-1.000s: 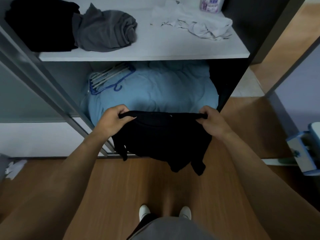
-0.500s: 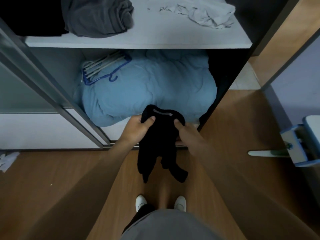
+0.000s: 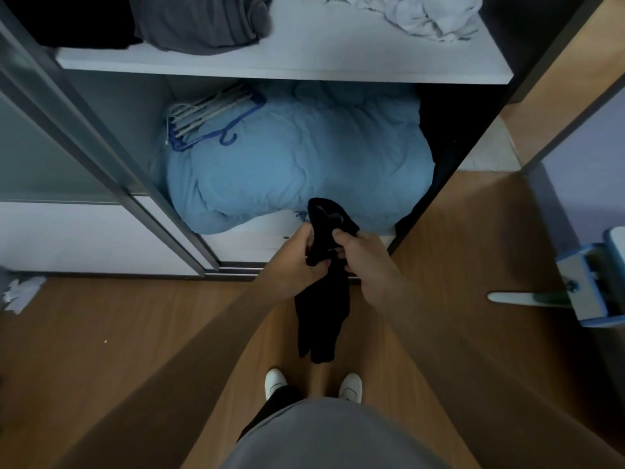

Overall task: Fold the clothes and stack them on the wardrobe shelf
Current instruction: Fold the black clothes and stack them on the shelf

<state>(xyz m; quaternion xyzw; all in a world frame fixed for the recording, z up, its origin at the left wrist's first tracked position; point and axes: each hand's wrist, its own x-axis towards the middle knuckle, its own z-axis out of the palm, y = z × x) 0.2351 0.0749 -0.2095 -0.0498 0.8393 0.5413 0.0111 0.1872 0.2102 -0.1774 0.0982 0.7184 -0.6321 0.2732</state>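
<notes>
One limp, narrow black garment [image 3: 322, 311]

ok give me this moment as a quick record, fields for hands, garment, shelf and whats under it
left hand: grips the black garment near its top
right hand: grips it too, close beside the left hand
black garment: bunched narrow, hanging down below the hands
shelf: grey bundle, crumpled white cloth, dark pile at left
under shelf: blue duvet, hangers on top
</notes>
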